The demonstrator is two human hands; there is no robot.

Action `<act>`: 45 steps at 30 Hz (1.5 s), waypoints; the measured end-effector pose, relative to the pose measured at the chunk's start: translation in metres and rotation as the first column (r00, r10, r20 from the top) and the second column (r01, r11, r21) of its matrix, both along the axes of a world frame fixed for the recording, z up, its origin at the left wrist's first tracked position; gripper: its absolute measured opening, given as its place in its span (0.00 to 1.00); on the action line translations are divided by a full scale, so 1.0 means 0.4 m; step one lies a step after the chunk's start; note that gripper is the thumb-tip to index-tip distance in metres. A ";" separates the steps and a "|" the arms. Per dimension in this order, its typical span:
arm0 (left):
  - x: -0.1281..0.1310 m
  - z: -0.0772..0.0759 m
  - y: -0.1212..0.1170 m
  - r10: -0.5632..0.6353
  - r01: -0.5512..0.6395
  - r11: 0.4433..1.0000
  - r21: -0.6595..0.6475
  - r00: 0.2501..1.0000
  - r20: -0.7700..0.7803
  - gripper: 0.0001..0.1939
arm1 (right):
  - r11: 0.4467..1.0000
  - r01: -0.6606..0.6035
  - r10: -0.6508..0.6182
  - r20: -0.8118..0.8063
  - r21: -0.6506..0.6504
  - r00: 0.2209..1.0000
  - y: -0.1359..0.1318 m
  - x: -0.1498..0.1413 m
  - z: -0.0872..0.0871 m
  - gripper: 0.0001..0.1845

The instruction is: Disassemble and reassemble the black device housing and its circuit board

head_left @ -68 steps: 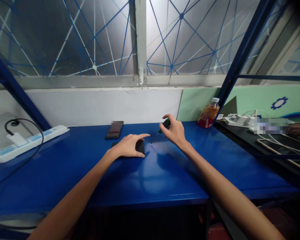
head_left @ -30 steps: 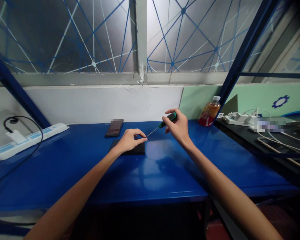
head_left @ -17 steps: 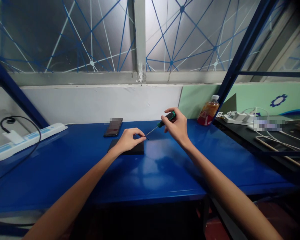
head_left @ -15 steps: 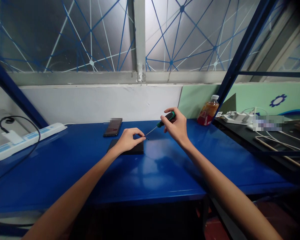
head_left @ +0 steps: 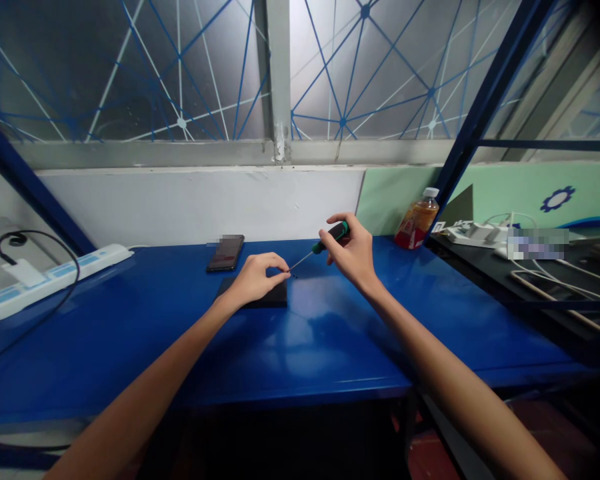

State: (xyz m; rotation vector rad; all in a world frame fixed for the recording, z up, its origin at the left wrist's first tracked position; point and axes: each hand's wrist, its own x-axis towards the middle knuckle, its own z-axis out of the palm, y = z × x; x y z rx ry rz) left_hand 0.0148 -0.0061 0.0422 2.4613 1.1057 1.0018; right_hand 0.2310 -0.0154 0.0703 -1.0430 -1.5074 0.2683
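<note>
My right hand (head_left: 351,248) is closed around the black and green handle of a screwdriver (head_left: 337,233). Its thin shaft slants down to the left, and the tip meets the fingertips of my left hand (head_left: 260,277). The left thumb and forefinger are pinched together at that tip; whatever small piece sits between them is too small to make out. Under the left hand lies a flat black rectangular object (head_left: 275,297), partly covered by the hand. Tiny dark bits (head_left: 295,276) rest on the blue table just right of the pinched fingers.
A phone (head_left: 226,253) lies behind my left hand. On the left is a white power strip (head_left: 60,280) with a black cable. A drink bottle (head_left: 418,219) stands at the back right, beside a black surface (head_left: 485,267) holding white cables and adapters. The blue table (head_left: 330,360) ends at a front edge.
Both hands keep almost the same pose, the screwdriver tip still at the left fingertips. The handle has shifted very slightly left. The tiny dark bits show a little more clearly.
</note>
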 end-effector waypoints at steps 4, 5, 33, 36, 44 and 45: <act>0.000 0.003 -0.002 -0.011 0.011 1.000 -0.009 1.000 -0.002 0.08 | 1.000 -0.003 0.003 0.000 -0.008 1.000 -0.003 -0.001 0.003 0.11; 0.000 0.004 -0.002 -0.012 0.012 1.000 -0.012 1.000 -0.003 0.08 | 1.000 -0.004 0.004 0.001 -0.010 1.000 -0.004 0.000 0.003 0.11; -0.045 0.022 0.000 -0.175 0.065 0.960 -0.274 0.901 -0.398 0.44 | 0.999 -0.006 0.005 0.052 0.037 0.999 0.007 0.010 -0.001 0.08; -0.046 0.015 0.010 -0.165 0.084 0.964 -0.253 0.934 -0.318 0.44 | 0.999 -0.027 0.027 0.016 0.036 1.000 0.007 0.011 0.000 0.08; -0.066 0.054 0.012 -0.069 0.062 0.978 -0.200 0.997 -0.029 0.39 | 0.992 -0.128 0.128 -0.178 0.014 0.976 0.016 0.023 0.017 0.09; -0.069 0.060 0.011 -0.065 0.064 0.978 -0.198 0.998 0.003 0.39 | 0.990 -0.141 0.141 -0.198 0.012 0.970 0.016 0.023 0.019 0.09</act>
